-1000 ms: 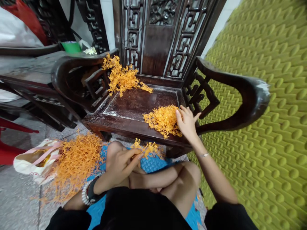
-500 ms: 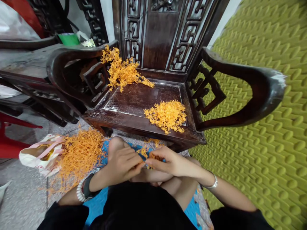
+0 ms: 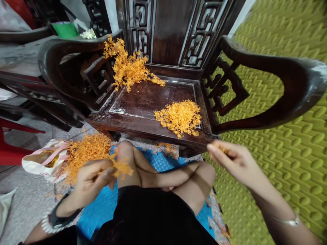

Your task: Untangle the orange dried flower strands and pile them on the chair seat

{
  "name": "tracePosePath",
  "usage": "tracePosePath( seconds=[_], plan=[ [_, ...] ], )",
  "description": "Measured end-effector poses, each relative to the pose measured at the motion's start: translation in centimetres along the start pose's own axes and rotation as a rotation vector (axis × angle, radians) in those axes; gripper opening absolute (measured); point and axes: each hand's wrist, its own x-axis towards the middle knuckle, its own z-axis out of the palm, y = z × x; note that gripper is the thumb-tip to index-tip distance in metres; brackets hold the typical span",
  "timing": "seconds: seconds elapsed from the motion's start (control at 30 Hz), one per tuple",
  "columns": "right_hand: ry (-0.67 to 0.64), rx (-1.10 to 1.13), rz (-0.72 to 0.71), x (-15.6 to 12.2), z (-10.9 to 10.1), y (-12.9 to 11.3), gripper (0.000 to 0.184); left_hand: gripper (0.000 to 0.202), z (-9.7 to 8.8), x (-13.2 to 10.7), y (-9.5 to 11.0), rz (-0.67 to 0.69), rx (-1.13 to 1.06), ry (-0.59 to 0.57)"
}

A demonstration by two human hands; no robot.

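My left hand [image 3: 93,178] is closed on a small branched orange plastic flower piece [image 3: 124,168], blurred by motion, above my left thigh. Out to the right, my right hand [image 3: 236,161] has its thumb and forefinger pinched together in front of the chair. Orange bits [image 3: 224,149] show inside its curled fingers, partly hidden. On the wooden chair seat [image 3: 143,105] lies a compact heap of small orange flower pieces [image 3: 180,117] at the front right. A looser tangled bunch of orange pieces [image 3: 133,69] is draped from the left armrest to the back of the seat.
A large pile of thin orange strands [image 3: 88,153] lies on the floor at left, beside a white cloth bag [image 3: 44,163] with pink handles. Blue matting [image 3: 99,214] is under my crossed legs. A red stool [image 3: 15,139] stands far left; yellow-green padded material [image 3: 293,170] covers the right side.
My hands, together over my lap before, have come apart. The left moved left and down with an orange piece; the right swung out to the right. The view has shifted slightly.
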Motion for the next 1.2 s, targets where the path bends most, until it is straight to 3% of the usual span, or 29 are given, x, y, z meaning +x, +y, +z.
tracePosePath(
  seconds=[0.07, 0.13, 0.27, 0.33, 0.43, 0.47, 0.5, 0.6, 0.67, 0.87, 0.93, 1.03, 1.1, 1.2],
  plan=[
    [0.3, -0.311, -0.065, 2.9, -0.8, 2.3, 0.033, 0.031, 1.0, 0.6, 0.1, 0.044, 0.023, -0.061],
    [0.419, -0.506, -0.1, 6.6, -0.6, 5.0, 0.029, 0.03, 2.6, 1.5, 0.1, 0.058, -0.001, -0.048],
    [0.257, -0.667, 0.004, 12.0, 1.0, 8.9, 0.038, 0.026, 5.1, 2.7, -0.4, 0.164, 0.044, -0.009],
    [0.337, -0.641, -0.043, 12.0, 1.9, 8.6, 0.04, 0.025, 5.6, 2.9, -0.8, 0.211, 0.105, -0.015],
    [0.587, -0.409, -0.29, 9.2, 3.8, 5.4, 0.03, 0.023, 6.0, 3.1, -1.2, 0.217, 0.155, -0.019],
    [0.584, -0.288, -0.363, 7.8, 4.6, 3.9, 0.026, 0.021, 6.1, 3.1, -1.3, 0.225, 0.172, -0.013],
    [0.476, -0.175, -0.417, 6.5, 5.4, 2.4, 0.027, 0.02, 6.2, 3.2, -1.3, 0.24, 0.193, -0.006],
    [-0.034, 0.104, -0.455, 3.6, 7.6, -1.2, 0.039, 0.02, 6.4, 3.4, -1.1, 0.293, 0.235, -0.013],
    [-0.238, 0.179, -0.4, 2.7, 8.5, -2.3, 0.039, 0.023, 6.5, 3.4, -0.8, 0.293, 0.224, -0.056],
    [-0.612, 0.339, -0.129, 0.2, 7.8, -2.4, 0.037, 0.027, 5.9, 2.2, 1.8, 0.347, 0.164, -0.207],
    [-0.629, 0.29, -0.196, -0.9, 7.2, -2.7, 0.033, 0.025, 5.4, 2.0, 2.8, 0.354, 0.099, -0.277],
    [-0.5, 0.189, -0.432, -2.0, 6.7, -3.4, 0.03, 0.026, 5.0, 2.0, 3.6, 0.276, -0.029, -0.301],
    [-0.333, 0.094, -0.637, -2.3, 6.9, -3.6, 0.026, 0.024, 5.1, 2.1, 3.7, 0.225, -0.12, -0.247],
    [-0.101, -0.029, -0.826, -2.0, 7.9, -3.6, 0.023, 0.021, 6.7, 1.8, 3.4, 0.192, -0.212, -0.033]
  ],
)
